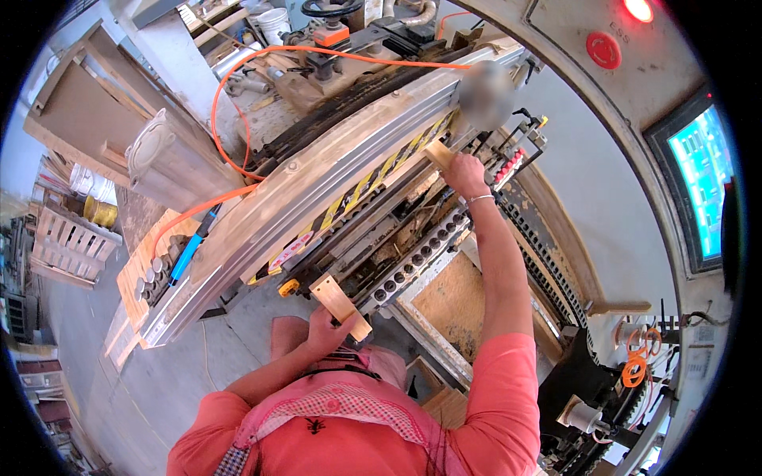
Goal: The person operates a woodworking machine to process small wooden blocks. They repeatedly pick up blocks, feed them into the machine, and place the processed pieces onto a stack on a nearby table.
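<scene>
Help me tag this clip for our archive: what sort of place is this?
Likely a woodworking shop. Both hands, left hand and right hand, hold wooden pieces at a large dust-covered machine with a control screen and red emergency stop button.

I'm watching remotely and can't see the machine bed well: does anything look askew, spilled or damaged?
Nothing looks damaged. Sawdust coats the long grey machine rail, and a loose orange hose loops across it. The left hand and right hand each hold an end of a pale wooden strip.
</scene>
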Motion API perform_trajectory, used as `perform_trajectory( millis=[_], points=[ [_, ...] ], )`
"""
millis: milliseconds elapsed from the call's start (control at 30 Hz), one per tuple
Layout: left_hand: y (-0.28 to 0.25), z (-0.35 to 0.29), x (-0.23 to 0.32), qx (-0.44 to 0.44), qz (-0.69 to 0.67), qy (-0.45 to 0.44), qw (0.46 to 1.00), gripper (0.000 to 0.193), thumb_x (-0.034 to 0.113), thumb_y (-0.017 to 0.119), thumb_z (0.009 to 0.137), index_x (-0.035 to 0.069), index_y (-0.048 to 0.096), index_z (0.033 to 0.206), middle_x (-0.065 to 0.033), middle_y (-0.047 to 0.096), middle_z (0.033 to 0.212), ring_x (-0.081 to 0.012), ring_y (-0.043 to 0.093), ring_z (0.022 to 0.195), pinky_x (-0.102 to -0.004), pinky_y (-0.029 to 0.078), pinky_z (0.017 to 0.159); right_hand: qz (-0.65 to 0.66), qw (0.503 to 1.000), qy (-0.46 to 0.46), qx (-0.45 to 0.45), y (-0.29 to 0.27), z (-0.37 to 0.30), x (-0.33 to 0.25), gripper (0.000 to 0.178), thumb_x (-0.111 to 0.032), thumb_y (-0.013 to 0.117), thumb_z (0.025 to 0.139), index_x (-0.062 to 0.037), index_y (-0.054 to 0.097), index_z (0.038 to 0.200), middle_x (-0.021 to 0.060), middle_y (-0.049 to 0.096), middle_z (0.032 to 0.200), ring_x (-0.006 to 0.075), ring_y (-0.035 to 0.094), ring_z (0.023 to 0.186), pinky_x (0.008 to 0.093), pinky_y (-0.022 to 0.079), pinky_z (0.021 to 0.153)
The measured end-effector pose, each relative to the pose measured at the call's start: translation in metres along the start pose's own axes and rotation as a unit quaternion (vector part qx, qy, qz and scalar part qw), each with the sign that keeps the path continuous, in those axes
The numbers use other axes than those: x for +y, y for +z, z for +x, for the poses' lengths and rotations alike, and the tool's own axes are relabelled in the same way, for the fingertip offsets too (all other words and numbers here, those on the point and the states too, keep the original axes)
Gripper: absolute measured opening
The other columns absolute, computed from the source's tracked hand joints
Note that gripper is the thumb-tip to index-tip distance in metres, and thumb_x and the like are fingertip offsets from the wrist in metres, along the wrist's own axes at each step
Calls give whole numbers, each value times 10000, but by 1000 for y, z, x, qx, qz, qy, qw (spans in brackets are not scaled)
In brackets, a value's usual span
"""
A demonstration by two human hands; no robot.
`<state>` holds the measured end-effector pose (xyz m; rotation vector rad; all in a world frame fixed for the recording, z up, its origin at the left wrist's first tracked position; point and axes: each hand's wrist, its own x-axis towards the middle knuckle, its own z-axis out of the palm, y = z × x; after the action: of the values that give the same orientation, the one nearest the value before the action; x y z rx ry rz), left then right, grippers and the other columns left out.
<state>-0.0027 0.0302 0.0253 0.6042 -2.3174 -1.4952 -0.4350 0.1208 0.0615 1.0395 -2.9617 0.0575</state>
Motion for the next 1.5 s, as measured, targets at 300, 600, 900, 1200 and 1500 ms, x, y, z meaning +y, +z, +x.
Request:
perform_trajectory(
  millis=[300, 600, 900, 1200, 1500],
  points=[
    [-1, 1, 1, -5, 0, 27, 1000, 220, 121, 680, 725, 17, 623, 910, -119, 638, 851, -267, 625, 774, -335, 490, 687, 19, 1000, 8, 17, -9, -4, 0, 304, -291, 641, 685, -6, 640, 793, 191, 640, 809, 320, 629, 799, 394, 511, 717],
    [-1, 0, 8, -17, -20, -31, 999, 217, 123, 661, 745, 16, 615, 928, -114, 636, 878, -234, 629, 805, -321, 491, 702, 20, 999, 30, 17, -15, -3, 11, 259, -243, 647, 658, -11, 648, 773, 194, 642, 803, 330, 634, 785, 397, 519, 708],
    [-23, 17, 76, -79, 120, -76, 987, 236, 134, 662, 751, 28, 611, 955, -101, 641, 866, -220, 634, 799, -311, 493, 699, 15, 999, 42, 10, -22, -2, 4, 228, -210, 616, 663, -15, 660, 772, 192, 645, 814, 325, 637, 794, 387, 520, 710],
    [-17, 13, 59, -59, 104, -29, 992, 232, 125, 662, 749, 35, 610, 957, -106, 639, 878, -219, 634, 797, -313, 495, 687, 19, 999, 46, 0, -15, 7, 6, 215, -197, 585, 667, -24, 669, 762, 183, 650, 816, 318, 641, 797, 386, 520, 699],
    [-21, 11, 62, -45, 60, -112, 991, 218, 135, 644, 766, 25, 629, 953, -107, 650, 888, -197, 636, 812, -302, 495, 707, 31, 999, 42, -13, -19, 8, 4, 320, -313, 630, 679, -17, 669, 795, 196, 643, 842, 316, 633, 824, 408, 508, 739]
  ],
)
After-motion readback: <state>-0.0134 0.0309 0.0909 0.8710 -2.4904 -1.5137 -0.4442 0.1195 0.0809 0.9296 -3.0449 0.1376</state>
